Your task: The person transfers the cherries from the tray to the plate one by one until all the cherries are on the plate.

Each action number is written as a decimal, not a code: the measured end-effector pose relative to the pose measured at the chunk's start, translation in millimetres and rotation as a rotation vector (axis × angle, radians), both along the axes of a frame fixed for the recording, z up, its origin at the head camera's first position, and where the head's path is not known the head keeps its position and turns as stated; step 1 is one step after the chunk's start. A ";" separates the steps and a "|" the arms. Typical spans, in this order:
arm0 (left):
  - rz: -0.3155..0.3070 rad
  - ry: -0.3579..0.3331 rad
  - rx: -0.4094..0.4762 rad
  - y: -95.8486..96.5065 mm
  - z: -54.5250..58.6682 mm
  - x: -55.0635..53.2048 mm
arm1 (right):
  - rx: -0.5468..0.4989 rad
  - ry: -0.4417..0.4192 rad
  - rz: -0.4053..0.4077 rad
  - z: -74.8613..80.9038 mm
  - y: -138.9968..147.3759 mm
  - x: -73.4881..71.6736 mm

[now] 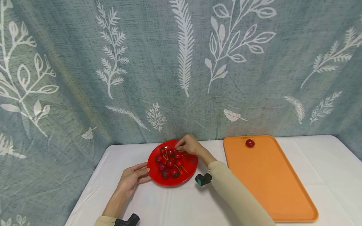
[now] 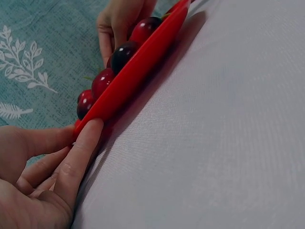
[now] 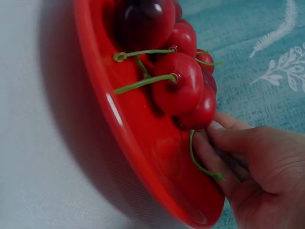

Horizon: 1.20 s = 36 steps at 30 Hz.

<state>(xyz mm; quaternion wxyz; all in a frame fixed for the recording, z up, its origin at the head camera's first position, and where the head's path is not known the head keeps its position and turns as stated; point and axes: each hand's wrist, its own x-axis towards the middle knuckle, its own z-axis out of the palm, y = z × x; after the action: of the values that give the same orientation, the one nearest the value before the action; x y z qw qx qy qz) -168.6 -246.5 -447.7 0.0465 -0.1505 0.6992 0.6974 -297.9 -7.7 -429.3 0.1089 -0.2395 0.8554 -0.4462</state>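
A red plate [image 1: 189, 171] bears several dark red cherries [image 1: 170, 162], some with green stems. My left hand [image 1: 132, 177] holds its left rim; the left wrist view shows the thumb and fingers [image 2: 86, 138] pinching the edge. At the plate's back right, my right hand [image 1: 190, 144] reaches in over the rim. In the right wrist view its thumb and fingers [image 3: 233, 138] close on a cherry [image 3: 200, 110] at the edge of the pile. The far side of that cherry and some fingertips are hidden.
An orange tray [image 1: 263, 182] lies to the right, with a single cherry [image 1: 250, 143] near its back edge. A white cloth [image 1: 167, 207] covers the table. Behind it hangs a blue-green curtain [image 1: 158, 78] with white leaf patterns.
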 end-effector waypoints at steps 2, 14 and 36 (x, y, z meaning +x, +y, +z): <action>-0.002 0.004 0.005 -0.3 0.3 0.0 | 0.002 0.004 -0.001 0.4 0.4 0.2; -0.006 0.008 -0.009 0.7 -1.3 -1.2 | -0.107 0.133 -0.060 14.7 31.8 1.4; 0.002 -0.027 -0.007 -2.2 -1.6 -0.5 | -0.218 0.054 -0.407 39.3 190.5 5.4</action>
<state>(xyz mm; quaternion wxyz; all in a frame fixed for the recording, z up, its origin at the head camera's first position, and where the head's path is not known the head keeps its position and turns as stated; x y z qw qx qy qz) -169.1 -248.6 -449.3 0.0546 -0.1609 0.7008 0.6928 -292.5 182.8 -390.0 -0.0326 -0.0840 0.8353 -0.5423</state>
